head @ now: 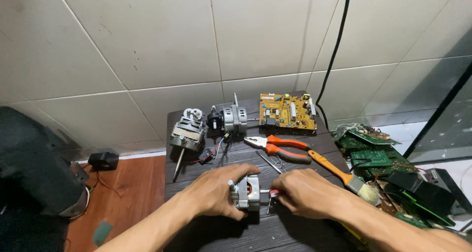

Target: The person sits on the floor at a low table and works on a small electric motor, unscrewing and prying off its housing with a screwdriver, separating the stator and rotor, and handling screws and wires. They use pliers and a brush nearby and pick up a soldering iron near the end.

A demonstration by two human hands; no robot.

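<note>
My left hand (pixel 216 190) grips a small silver electric motor (pixel 247 193) with copper windings, holding it down on the dark wooden table (pixel 295 144). My right hand (pixel 305 192) is closed on a small tool with a red handle (pixel 273 193), its tip at the motor's right side. A thin metal rod (pixel 269 162) lies just beyond the motor. Orange-handled pliers (pixel 278 148) rest behind my hands.
Two other motors (pixel 187 133) (pixel 230 118) and a yellow circuit board (pixel 287 112) sit at the table's far edge. A paintbrush (pixel 344 176) lies to the right, beside a heap of green circuit boards (pixel 373 156). A black cable (pixel 334 50) hangs down the tiled wall.
</note>
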